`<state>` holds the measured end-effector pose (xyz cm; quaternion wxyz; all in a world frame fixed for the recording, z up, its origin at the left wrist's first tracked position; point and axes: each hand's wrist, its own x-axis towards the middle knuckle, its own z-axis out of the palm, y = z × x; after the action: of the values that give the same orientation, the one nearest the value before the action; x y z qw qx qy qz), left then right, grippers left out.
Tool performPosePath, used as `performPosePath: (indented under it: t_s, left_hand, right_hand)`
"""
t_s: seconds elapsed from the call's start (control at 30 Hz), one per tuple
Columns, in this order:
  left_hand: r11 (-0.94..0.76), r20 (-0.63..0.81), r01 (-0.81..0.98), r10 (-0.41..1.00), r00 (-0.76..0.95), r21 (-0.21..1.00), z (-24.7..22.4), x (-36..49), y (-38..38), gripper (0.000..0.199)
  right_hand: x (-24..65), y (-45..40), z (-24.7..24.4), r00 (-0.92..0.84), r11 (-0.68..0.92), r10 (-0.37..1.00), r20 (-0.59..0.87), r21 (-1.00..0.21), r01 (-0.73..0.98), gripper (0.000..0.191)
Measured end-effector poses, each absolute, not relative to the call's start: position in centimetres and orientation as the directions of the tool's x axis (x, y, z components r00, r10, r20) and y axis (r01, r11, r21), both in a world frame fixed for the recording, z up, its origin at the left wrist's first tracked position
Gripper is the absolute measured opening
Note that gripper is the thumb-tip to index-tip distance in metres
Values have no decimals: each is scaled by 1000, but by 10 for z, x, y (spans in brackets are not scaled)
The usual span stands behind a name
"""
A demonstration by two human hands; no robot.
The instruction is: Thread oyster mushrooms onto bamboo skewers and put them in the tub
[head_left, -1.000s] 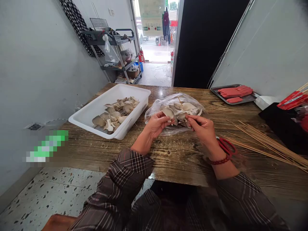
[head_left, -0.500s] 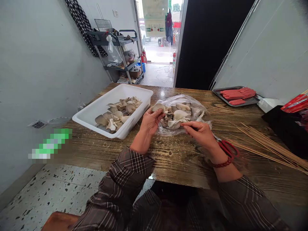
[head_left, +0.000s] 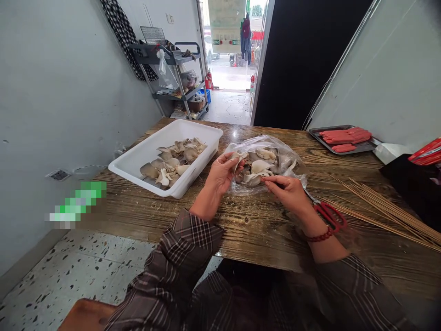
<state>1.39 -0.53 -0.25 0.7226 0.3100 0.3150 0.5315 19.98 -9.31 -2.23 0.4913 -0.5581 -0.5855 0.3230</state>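
Left hand point(head_left: 222, 174) and right hand point(head_left: 288, 192) have both shifted left across the bagged mushrooms point(head_left: 260, 166) since a second ago.
We see a mushroom piece point(head_left: 242, 156) pinched between left thumb and fingers, over the left edge of the clear plastic bag point(head_left: 286, 149); right thumb and fingertips pressed together at the near edge of the pile, holding something too small for us to make out. Bag lies opened out on the wooden table point(head_left: 246, 243). Just left of it, white tub point(head_left: 199, 169) with more mushroom pieces point(head_left: 168, 162) inside. Red-handled scissors point(head_left: 331, 216) by the right wrist, partly covered; loose bamboo skewers point(head_left: 382, 202) right of those. Farther back right, dark tray point(head_left: 362, 147) with red sausage-like sticks point(head_left: 346, 135).
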Motion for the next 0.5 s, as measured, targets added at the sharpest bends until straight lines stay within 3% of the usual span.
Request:
performPosePath:
  t_s: [0.5]
  left_hand:
    - [156, -65, -530, 980, 187, 833, -3, 14, -2, 33]
  right_hand:
    - [200, -94, -24, 83, 186, 970, 230, -915, 357, 31]
